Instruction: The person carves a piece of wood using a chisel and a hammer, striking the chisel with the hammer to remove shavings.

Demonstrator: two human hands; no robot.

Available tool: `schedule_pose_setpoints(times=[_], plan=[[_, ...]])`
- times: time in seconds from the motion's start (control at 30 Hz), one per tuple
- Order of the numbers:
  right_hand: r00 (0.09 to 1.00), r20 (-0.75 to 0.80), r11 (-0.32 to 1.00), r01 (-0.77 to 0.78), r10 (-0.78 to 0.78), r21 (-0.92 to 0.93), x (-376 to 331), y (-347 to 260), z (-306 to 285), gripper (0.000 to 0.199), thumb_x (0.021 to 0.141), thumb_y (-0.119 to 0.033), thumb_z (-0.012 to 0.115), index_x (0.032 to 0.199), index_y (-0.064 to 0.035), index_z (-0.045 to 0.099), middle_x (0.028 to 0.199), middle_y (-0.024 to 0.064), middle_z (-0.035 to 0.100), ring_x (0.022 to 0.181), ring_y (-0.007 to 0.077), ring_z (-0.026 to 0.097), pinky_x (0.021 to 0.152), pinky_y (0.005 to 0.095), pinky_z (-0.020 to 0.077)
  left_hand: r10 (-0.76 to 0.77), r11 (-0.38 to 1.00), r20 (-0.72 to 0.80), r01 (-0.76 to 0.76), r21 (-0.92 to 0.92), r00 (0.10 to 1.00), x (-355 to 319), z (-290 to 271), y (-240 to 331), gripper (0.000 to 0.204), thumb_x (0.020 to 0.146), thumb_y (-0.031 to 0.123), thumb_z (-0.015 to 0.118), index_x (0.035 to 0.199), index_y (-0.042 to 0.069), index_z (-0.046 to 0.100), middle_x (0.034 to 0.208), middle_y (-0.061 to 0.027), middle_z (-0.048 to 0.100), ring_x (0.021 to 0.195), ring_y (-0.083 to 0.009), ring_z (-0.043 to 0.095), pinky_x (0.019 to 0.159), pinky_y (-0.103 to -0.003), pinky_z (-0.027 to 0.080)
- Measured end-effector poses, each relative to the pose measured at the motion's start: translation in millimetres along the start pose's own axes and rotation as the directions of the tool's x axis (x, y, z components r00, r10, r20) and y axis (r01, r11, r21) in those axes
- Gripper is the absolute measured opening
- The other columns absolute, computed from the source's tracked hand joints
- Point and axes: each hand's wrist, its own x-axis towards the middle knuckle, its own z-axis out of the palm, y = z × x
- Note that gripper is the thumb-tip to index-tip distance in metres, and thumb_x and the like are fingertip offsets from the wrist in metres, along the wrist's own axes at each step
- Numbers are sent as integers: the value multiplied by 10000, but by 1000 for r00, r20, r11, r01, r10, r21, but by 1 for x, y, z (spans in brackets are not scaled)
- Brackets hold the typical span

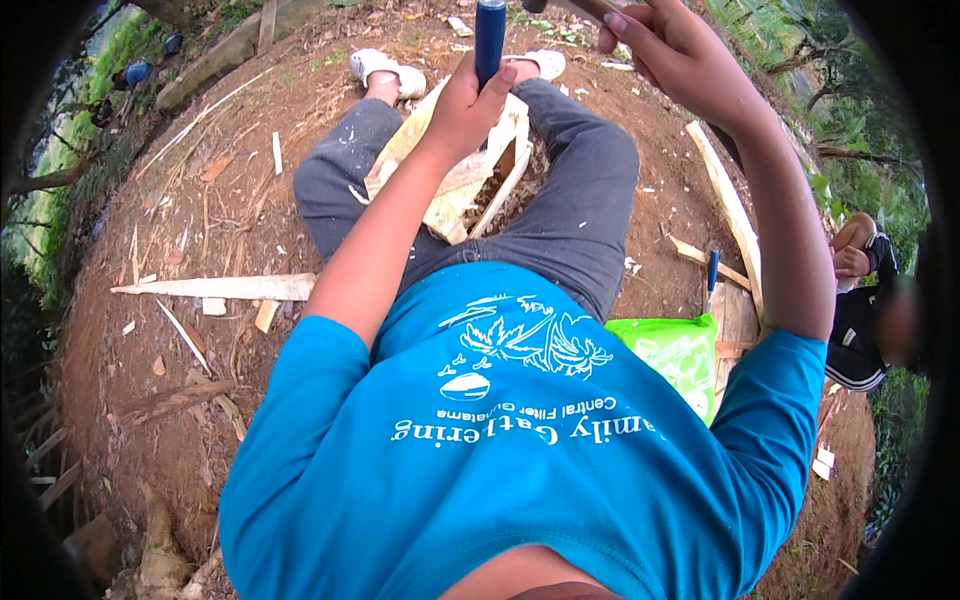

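Up at the top edge, my left hand (pixel 468 112) is closed around a blue-handled tool (pixel 489 45). A silvery end shows above the blue grip; its far tip leaves the picture. My right hand (pixel 680 55), raised to the upper right, has its fingers wrapped around a wooden-handled tool (pixel 590 9), partly cut off by the frame. Between my legs lies a pale carved wood block (pixel 402 160) with a dark hollow on its right side, partly behind my left forearm. Both hands are above and apart from the block.
A long pale wood strip (pixel 212 287) lies to the left among chips. On the right are a long plank (pixel 730 205), a second blue-handled tool (pixel 713 270) and a bright green bag (pixel 668 350). Another person (pixel 860 330) sits at the far right edge.
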Motion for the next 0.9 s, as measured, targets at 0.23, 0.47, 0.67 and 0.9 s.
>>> schedule_pose_setpoints(times=[0.23, 0.47, 0.67, 0.9], plan=[[983, -182, 998, -8, 20, 64, 16, -14, -2, 331, 1032, -32, 471, 1360, -11, 506, 895, 67, 655, 815, 163, 617, 768, 350, 522, -16, 993, 10, 17, -120, 1000, 3, -3, -1, 334, 1076, 386, 577, 1013, 93, 429, 680, 66, 373, 523, -37, 355, 473, -230, 290], [977, 127, 948, 130, -173, 292, 37, -40, -34, 311, 1051, -57, 416, 1333, 23, 521, 1071, 213, 677, 952, 229, 663, 833, 371, 546, 0, 993, 25, 3, -121, 1000, 4, -6, -4, 315, 1081, 362, 572, 995, 100, 420, 673, 65, 370, 516, -36, 347, 470, -229, 282], [997, 13, 963, 72, -71, -259, 55, -9, 4, 286, 1077, -103, 418, 1313, 30, 508, 1113, 224, 652, 924, 235, 636, 854, 375, 542, 28, 993, 33, -24, -116, 999, 4, -7, -5, 305, 1087, 357, 561, 989, 103, 424, 663, 64, 357, 511, -38, 340, 467, -236, 269], [988, 76, 901, 150, -131, -407, 64, -4, 5, 321, 1063, -132, 457, 1335, 33, 500, 1094, 228, 682, 904, 264, 673, 867, 417, 562, 45, 995, 70, -38, -91, 997, 6, -12, -8, 300, 1094, 365, 545, 1012, 109, 411, 664, 62, 360, 512, -38, 342, 469, -238, 271]])
